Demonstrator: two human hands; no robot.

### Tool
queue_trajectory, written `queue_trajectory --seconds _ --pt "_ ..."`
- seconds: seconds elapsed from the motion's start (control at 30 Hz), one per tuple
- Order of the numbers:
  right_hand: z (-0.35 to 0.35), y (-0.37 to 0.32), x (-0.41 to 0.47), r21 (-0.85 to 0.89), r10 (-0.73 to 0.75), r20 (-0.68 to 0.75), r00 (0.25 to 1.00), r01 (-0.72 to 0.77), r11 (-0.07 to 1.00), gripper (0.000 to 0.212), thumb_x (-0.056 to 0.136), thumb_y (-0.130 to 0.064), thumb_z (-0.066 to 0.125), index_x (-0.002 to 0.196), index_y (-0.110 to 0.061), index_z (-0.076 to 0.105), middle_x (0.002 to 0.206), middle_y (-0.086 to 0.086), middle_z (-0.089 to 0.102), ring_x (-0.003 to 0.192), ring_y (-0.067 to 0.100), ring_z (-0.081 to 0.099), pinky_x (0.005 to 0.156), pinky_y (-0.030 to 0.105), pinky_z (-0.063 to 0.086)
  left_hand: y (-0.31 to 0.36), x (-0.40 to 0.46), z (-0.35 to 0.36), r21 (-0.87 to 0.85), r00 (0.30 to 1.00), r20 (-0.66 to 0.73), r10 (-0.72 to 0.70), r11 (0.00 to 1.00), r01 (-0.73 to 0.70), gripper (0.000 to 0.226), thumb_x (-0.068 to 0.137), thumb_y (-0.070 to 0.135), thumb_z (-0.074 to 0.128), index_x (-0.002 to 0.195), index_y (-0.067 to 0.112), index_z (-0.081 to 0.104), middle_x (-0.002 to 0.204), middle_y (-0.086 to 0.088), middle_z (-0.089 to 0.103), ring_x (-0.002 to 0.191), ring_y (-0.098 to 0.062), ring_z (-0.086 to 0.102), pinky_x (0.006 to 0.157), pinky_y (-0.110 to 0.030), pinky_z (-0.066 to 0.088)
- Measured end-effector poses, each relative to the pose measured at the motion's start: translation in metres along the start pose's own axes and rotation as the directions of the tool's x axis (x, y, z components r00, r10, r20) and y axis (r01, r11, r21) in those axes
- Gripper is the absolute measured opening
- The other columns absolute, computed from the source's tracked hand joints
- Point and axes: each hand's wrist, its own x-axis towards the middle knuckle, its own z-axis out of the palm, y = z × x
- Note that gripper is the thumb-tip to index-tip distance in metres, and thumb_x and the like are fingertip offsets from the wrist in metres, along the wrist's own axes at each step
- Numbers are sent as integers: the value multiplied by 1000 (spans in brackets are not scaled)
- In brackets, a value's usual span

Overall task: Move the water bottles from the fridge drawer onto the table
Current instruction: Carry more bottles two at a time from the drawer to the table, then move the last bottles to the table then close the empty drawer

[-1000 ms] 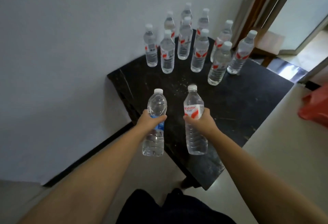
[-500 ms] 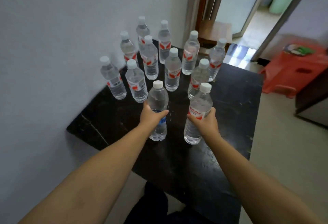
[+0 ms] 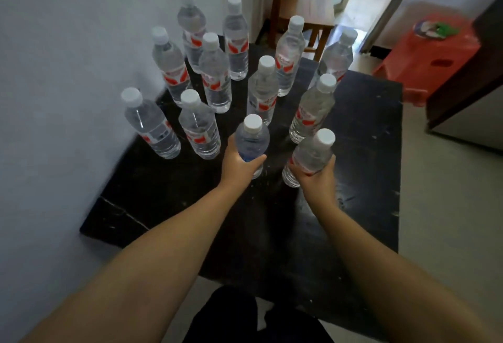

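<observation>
My left hand (image 3: 237, 163) grips a clear blue-labelled water bottle (image 3: 251, 140) around its middle, with the base at the black table (image 3: 168, 195). My right hand (image 3: 315, 179) holds a red-labelled water bottle (image 3: 313, 152), tilted slightly, its base on or just above the tabletop. Behind them several more white-capped, red-labelled bottles stand upright on the table, such as one (image 3: 262, 92) at the centre and one (image 3: 200, 125) to the left. The fridge drawer is out of view.
A white wall (image 3: 68, 70) runs along the table's left side. A wooden stool (image 3: 313, 8) stands behind the table by an open doorway. A red plastic stool (image 3: 435, 51) and a dark cabinet edge (image 3: 468, 84) are at the right.
Both hands have carried their bottles forward over the table and lowered them toward the surface, close to the standing group. The camera has moved nearer to the table.
</observation>
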Motion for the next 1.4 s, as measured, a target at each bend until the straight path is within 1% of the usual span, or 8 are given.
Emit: queue_trajectory --seconds 0.17,0.37,0.6,0.77,0.93,1.1,1.3,1.4 --pt "2 0 -3 -31 -3 -7 1000 2 1000 79 75 -22 81 136 -17 31 128 0 54 111 13 55 92 28 44 -3 -4 -5 3 999 47 15 1000 -15 71 76 3 76 137 7 38 125 4 46 114 -2 40 77 10 29" --pt "2 4 -2 -72 6 -27 1000 -8 997 81 74 -22 82 136 -11 31 132 7 51 119 20 54 96 31 44 -8 -7 -9 70 995 96 -31 997 25 74 78 10 77 139 8 37 140 -7 45 129 -15 43 95 -14 31" --pt "-8 23 -22 -226 119 50 992 -105 968 93 80 -24 76 151 -15 16 150 12 32 137 27 37 111 40 34 -14 -14 -12 224 966 102 -238 952 211 94 78 21 76 151 13 18 151 -14 28 137 -29 37 103 -30 36" --pt "-17 39 -34 -465 341 195 919 -219 858 85 88 -24 67 152 -13 13 146 17 42 130 32 46 107 40 40 -21 -37 -21 363 894 159 -420 867 343 68 88 25 66 145 15 32 138 -11 48 123 -25 51 96 -33 45" --pt "-13 35 -49 -703 392 464 795 61 708 41 91 -24 60 128 -7 53 126 14 60 113 30 60 95 37 49 -29 -77 -35 579 877 90 -472 741 339 36 90 25 62 125 17 55 122 -5 59 107 -19 59 90 -32 50" --pt "-12 38 -60 -710 349 678 647 455 537 30 91 -23 59 116 -8 60 123 13 61 114 27 57 91 26 43 -39 -140 -41 701 882 -24 -471 622 351 27 93 25 55 117 12 57 115 -7 60 101 -23 60 79 -32 49" --pt "-27 52 -92 -547 325 834 446 749 375 28 91 -22 56 112 -4 60 118 15 61 109 31 58 91 33 47 -57 -251 -15 529 835 -164 -524 668 523 28 97 21 44 123 10 48 111 -7 54 91 -21 52 69 -27 43" --pt "-34 59 -117 -466 365 862 351 833 298 15 91 -22 54 91 -9 60 101 13 63 100 30 62 80 32 49 -57 -296 0 415 803 -243 -544 690 593 41 98 18 47 138 9 41 132 -11 50 115 -30 52 88 -30 43"
